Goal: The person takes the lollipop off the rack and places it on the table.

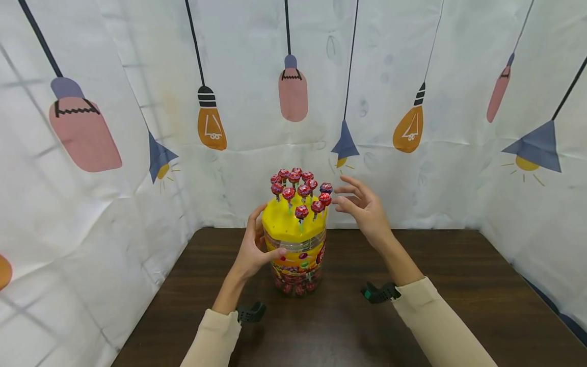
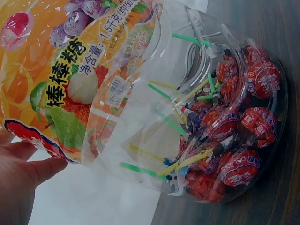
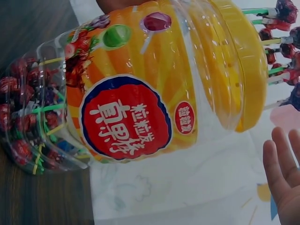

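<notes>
A clear plastic candy jar (image 1: pixel 300 270) with a printed yellow label and a yellow lid (image 1: pixel 281 224) stands upright on the table. My left hand (image 1: pixel 249 250) grips its left side, the thumb across the front. Several lollipops (image 1: pixel 303 190) in red wrappers stick up from the lid by their sticks. Beside the rightmost of them is my right hand (image 1: pixel 367 214), its fingers spread loosely and holding nothing; the right wrist view shows those fingers (image 3: pixel 281 164) apart from the lollipops. More wrapped lollipops (image 2: pixel 259 126) lie inside the jar's bottom in the left wrist view.
The dark wooden table (image 1: pixel 435 306) extends around the jar. Behind and to both sides hangs a white cloth (image 1: pixel 247 178) printed with lamps and bulbs. Black bands (image 1: pixel 380 293) are on both wrists.
</notes>
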Action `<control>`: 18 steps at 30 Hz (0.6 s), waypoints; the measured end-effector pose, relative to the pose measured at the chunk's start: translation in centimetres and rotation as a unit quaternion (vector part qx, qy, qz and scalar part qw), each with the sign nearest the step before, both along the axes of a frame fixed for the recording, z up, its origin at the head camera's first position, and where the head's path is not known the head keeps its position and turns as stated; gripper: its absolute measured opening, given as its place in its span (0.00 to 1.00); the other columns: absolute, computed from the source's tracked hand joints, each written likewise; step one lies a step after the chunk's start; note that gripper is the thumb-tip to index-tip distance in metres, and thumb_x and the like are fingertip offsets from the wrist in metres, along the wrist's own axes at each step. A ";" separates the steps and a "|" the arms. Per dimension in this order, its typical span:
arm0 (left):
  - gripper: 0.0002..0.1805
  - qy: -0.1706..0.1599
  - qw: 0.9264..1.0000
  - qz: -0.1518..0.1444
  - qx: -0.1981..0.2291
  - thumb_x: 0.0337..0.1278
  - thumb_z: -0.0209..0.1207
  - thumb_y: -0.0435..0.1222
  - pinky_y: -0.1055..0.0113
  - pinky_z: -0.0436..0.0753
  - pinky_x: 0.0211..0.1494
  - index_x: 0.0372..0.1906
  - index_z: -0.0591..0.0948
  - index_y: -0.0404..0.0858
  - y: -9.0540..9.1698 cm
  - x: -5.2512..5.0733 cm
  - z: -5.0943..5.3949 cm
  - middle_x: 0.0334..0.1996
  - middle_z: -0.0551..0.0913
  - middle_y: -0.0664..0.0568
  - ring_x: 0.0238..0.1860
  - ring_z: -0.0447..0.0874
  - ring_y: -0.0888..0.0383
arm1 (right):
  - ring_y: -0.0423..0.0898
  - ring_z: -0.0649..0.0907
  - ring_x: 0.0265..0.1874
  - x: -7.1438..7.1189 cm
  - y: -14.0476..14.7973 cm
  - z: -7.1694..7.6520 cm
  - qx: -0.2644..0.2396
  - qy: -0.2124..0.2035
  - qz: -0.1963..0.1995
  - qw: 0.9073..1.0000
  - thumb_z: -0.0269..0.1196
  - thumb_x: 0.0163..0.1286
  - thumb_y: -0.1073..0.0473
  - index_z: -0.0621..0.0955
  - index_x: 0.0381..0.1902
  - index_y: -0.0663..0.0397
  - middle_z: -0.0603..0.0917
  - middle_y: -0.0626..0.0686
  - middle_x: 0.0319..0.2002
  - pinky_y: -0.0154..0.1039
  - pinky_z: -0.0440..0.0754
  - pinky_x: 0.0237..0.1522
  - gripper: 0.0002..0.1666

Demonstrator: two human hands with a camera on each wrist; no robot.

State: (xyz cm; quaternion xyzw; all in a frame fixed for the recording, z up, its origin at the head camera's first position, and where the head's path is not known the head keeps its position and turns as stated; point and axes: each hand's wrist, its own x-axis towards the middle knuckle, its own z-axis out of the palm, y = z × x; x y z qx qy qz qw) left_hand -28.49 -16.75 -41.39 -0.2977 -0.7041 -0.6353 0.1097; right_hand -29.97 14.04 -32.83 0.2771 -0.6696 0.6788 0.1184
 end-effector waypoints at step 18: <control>0.57 -0.011 0.999 0.036 -0.024 0.53 0.75 0.38 0.45 0.74 0.67 0.81 0.51 0.60 -0.1 0.3 0.1 0.74 0.69 0.51 0.64 0.76 0.53 | 0.45 0.86 0.43 -1.1 -1.0 0.7 0.028 -0.003 0.018 0.999 0.63 0.74 0.65 0.72 0.74 0.48 0.80 0.59 0.55 0.38 0.88 0.48 0.32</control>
